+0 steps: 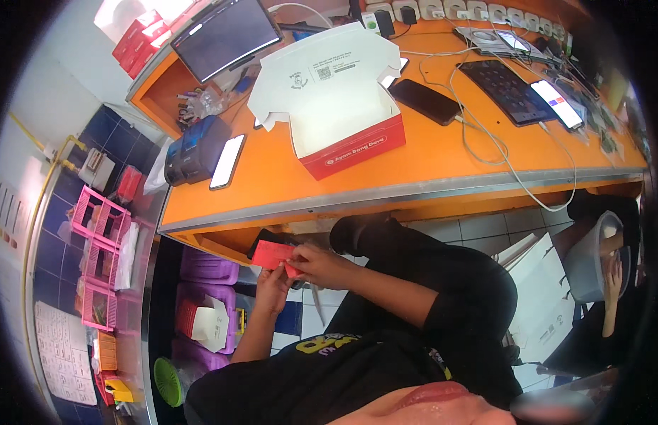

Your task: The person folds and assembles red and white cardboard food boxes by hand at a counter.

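Observation:
In front of my lap, just below the table's front edge, I hold a small red paper slip with some writing on it. My left hand pinches its lower edge from beneath. From the right, the fingers of my right hand close on the slip's right end, close to my left fingertips. An open cardboard box, red outside and white inside, stands on the orange table with its lid raised. Neither hand touches the box.
A phone with a lit screen lies beside a dark blue device. A monitor stands behind. Rightward are a dark phone, a tablet and loose cables. Another person's hand touches a translucent tub.

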The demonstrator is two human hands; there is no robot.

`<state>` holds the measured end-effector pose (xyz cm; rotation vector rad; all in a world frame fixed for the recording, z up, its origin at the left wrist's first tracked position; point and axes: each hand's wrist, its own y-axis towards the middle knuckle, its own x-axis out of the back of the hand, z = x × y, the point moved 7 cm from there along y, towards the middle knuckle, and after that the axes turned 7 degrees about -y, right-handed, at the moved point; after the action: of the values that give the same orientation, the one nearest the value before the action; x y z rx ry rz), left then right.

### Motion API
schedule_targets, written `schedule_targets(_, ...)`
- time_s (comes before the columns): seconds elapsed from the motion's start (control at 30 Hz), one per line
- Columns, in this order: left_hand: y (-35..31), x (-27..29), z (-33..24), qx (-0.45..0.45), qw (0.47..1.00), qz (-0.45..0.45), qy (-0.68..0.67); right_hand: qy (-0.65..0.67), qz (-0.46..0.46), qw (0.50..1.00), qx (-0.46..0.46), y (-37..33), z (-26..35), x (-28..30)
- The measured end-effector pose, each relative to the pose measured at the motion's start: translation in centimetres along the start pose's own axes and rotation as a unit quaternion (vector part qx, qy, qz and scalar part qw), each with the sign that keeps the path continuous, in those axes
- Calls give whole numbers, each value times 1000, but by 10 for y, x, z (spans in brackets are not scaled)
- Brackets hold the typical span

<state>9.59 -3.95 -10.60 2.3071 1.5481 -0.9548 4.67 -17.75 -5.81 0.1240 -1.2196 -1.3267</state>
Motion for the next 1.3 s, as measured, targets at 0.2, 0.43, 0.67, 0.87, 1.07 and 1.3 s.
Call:
schedule_targets(0.2,-2,11,0,-22,992,-38,119,91,-63,993,-44,-2,-8,1)
schedule_targets(0.43,-7,-5,15,-17,992,-13,122,135,-33,983,-117,-7,-22,-3)
schedule_targets(0.67,-20,20,33,4,967,-56,247,76,-1,985,-158,-28,-36,-21)
schedule_targets(0.87,-65,-40,93,-105,782,253,560,160,-39,901,-401,-40,-84,-6)
schedule_targets(1.07,-75,-38,116,-69,827,245,501,164,-25,887,-430,-42,-69,13)
schedule_targets(1.3,-71,3,119,3,898,216,383,300,98,844,-434,-41,-46,40)
